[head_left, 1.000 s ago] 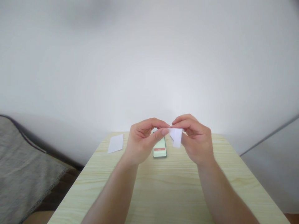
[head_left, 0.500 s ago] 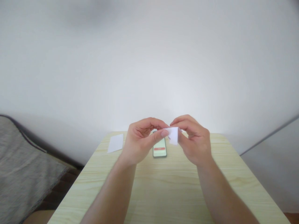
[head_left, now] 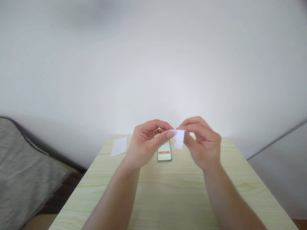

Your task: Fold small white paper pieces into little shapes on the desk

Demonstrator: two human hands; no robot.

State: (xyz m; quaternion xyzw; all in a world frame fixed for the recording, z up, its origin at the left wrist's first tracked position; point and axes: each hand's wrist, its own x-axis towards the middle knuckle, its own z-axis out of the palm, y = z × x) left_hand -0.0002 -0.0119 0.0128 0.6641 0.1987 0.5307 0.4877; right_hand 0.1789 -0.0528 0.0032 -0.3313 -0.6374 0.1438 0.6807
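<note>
Both hands hold a small piece of folded white paper [head_left: 179,139] up above the far part of the table. My left hand [head_left: 150,142] pinches its left edge between thumb and fingers. On the other side, my right hand [head_left: 202,142] grips it, the thumb partly hidden behind the paper. A flap of the paper hangs down between the hands, its lower left edge uneven. Beneath the left fingers lies a phone [head_left: 164,156], its lit screen showing a red bar; the hand covers its upper part.
A flat white sheet of paper [head_left: 119,146] lies at the table's far left. The light wooden table [head_left: 168,198] meets a white wall [head_left: 153,64]. Grey fabric [head_left: 24,172] lies beyond the table's left side.
My right hand has shifted slightly right and up, and the paper's hanging flap has turned a little. My left hand has barely moved.
</note>
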